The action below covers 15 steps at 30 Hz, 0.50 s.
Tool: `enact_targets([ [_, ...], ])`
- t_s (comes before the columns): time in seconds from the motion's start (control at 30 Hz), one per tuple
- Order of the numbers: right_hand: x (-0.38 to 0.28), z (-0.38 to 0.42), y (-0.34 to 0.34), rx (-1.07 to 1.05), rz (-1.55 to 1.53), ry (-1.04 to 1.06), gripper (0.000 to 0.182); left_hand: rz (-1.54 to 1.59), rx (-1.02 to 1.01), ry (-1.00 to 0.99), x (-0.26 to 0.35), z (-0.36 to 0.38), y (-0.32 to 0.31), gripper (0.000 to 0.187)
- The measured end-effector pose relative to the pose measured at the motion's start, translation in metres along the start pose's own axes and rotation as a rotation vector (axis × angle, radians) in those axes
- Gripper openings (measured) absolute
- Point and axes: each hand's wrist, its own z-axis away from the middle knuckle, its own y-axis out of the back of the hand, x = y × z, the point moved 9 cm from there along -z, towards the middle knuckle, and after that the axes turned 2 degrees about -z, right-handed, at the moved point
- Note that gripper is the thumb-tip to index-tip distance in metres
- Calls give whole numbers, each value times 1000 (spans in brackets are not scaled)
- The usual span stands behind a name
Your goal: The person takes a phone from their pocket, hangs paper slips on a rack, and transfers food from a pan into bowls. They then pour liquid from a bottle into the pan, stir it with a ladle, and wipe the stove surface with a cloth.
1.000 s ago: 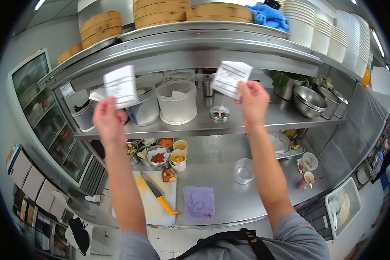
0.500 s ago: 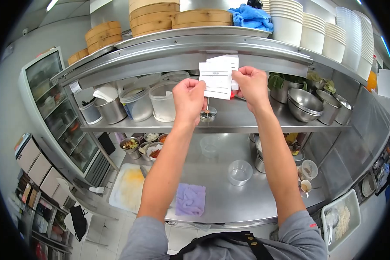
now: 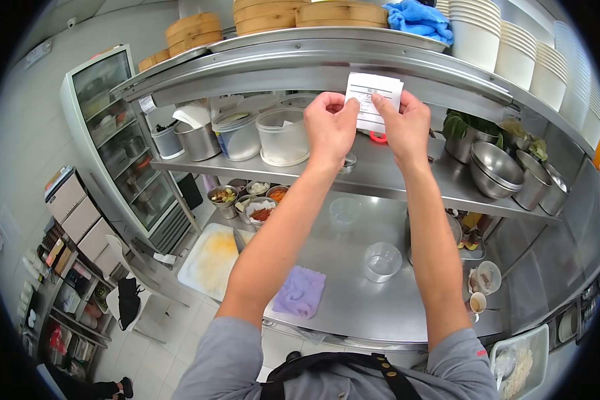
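Observation:
A white printed order slip is held up in front of the steel shelf, with another slip's edge showing behind it. My left hand pinches the slip's left edge between thumb and fingers. On its right side, my right hand grips the paper with the thumb lying across the printed front. The fingers behind the paper are hidden. A small red item shows just below the slip. To the left of my left hand stands a clear plastic tub on the shelf.
Steel bowls stand at the shelf's right. On the counter below are a clear container, a purple cloth and a cutting board with a knife. Bamboo steamers sit overhead. Another person's shoe shows at lower left.
The two slips, offset before, now overlap almost fully, and my right thumb has moved onto the front one. The whole view has shifted, and a person's foot has appeared at lower left.

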Motion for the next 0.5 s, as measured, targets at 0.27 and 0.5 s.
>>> enact_targets([
  [0.27,6,-2,-6,35,181,-62,24,-66,472,-562,36,-39,203,19],
  [0.5,-4,-6,-2,228,198,-202,16,225,612,-115,-7,-202,519,59],
])
